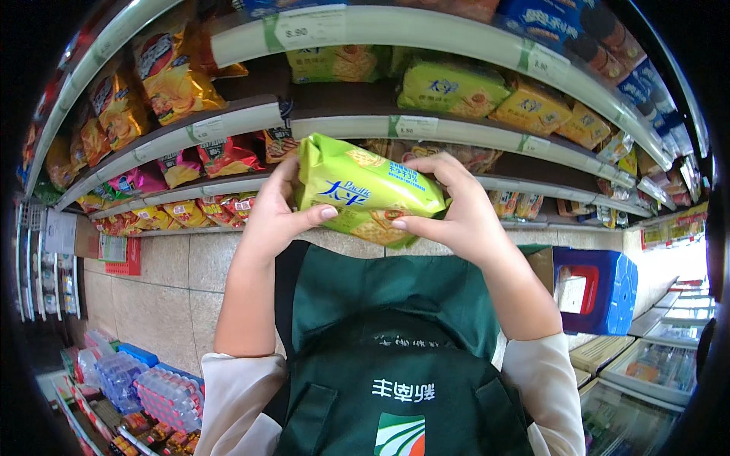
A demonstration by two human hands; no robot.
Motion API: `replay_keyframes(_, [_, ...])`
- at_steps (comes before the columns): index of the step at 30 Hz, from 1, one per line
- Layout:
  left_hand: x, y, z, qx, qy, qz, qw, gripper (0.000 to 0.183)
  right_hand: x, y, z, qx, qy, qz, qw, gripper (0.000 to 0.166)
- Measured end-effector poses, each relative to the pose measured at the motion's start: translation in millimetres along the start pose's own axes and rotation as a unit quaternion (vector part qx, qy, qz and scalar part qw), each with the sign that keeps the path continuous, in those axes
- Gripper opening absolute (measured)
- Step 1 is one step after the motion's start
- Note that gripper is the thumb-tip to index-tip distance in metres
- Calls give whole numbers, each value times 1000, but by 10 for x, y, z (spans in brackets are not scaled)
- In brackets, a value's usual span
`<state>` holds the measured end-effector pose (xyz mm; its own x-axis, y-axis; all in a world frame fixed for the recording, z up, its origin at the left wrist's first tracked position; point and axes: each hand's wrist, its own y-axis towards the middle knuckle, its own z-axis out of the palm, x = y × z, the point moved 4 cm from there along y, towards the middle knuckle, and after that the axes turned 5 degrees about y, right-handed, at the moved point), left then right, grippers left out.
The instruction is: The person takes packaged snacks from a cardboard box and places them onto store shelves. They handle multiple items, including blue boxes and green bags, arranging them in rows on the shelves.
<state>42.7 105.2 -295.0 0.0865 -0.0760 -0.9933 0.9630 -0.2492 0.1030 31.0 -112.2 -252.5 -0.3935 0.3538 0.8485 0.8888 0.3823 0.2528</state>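
A green plastic-wrapped pack of Pacific crackers [370, 194] is held between both hands in front of the shelves, slightly tilted. My left hand [285, 208] grips its left end, with the thumb on the near face. At the right end, my right hand [456, 211] holds it with the thumb on the front and the fingers over the top. Behind it, similar green cracker packs [450, 90] lie on a shelf, beside yellow packs [530, 106] of like shape.
Shelf edges [353, 126] with price tags curve across the view. Bagged chips [171, 74] fill the left shelves. A blue plastic stool [613, 290] stands on the floor at right, near freezer cabinets [650, 370]. Shrink-wrapped bottles [171, 393] are at lower left.
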Motion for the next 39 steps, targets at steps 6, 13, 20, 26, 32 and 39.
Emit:
replay_keyframes(6, [703,-84,668,137,-17,-159,978,53,-603,-629,-77,179,132,227,948,58])
replay_keyframes(13, [786,177,1140,139,239,-1,961,60,-1478,-2118,-751,-150,159,344,913,54])
replay_keyframes(20, [770,449,953,41,283,70,956,46,-2791,-3913,-1219,-596,228,428,640,49])
replay_keyframes(26, [932,352,789,13,327,47,944,39,-3952,-4511,-1181,-463,-44,509,724,53])
replay_keyframes(32, [1049,152,720,-4,454,4,891,36,-4512,-4427,-951,-312,-188,577,731,55])
replay_keyframes(39, [1292,-29,451,-60,499,-47,863,30,-4865,-4243,-873,-218,-336,633,663,32])
